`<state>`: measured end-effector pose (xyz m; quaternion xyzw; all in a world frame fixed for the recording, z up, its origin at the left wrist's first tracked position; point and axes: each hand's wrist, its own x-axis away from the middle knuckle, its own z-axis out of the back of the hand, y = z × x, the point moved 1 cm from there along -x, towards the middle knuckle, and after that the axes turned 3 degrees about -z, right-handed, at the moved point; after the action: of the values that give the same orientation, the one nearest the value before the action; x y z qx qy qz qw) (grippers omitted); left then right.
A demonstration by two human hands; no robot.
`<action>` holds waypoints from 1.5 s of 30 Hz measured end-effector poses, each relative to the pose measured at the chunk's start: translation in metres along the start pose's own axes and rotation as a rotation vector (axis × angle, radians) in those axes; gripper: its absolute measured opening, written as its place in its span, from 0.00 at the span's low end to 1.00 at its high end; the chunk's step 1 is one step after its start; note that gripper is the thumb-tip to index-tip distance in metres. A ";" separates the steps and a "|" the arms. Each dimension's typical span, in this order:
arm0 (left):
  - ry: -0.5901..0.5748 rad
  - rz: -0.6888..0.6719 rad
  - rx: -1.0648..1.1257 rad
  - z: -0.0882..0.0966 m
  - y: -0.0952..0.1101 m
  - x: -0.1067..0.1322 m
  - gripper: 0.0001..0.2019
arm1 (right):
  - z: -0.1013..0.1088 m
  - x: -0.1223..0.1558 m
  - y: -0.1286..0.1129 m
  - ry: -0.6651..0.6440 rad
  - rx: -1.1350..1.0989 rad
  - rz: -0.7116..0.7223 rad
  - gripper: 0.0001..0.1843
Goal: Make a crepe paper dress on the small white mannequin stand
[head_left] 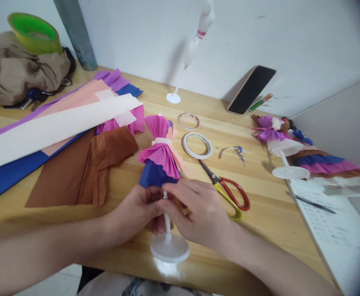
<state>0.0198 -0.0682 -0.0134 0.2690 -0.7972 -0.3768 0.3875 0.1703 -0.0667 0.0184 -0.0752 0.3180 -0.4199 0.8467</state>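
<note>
A small paper dress (159,152) of pink and blue crepe, tied at the waist with a white band, lies tilted on a white rod with a round white base (169,248). My left hand (136,211) pinches the blue hem at the rod from the left. From the right, my right hand (198,209) has its fingers closed on the same spot, over the rod. Both hands rest near the front edge of the wooden table (269,213).
Crepe paper sheets (56,135) in white, blue, brown and pink lie at left. Two tape rolls (197,145), red-handled scissors (229,191), a phone (250,89) leaning on the wall, a finished paper doll (278,135) on a stand and a white pad (330,230) lie at right.
</note>
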 end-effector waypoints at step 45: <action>0.050 -0.093 0.055 0.008 0.005 0.002 0.24 | 0.024 -0.001 0.034 0.067 -0.009 0.163 0.07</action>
<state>0.0116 -0.0636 -0.0121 0.3256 -0.7840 -0.3653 0.3819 0.2069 -0.0473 0.0239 -0.0390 0.3533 -0.3505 0.8665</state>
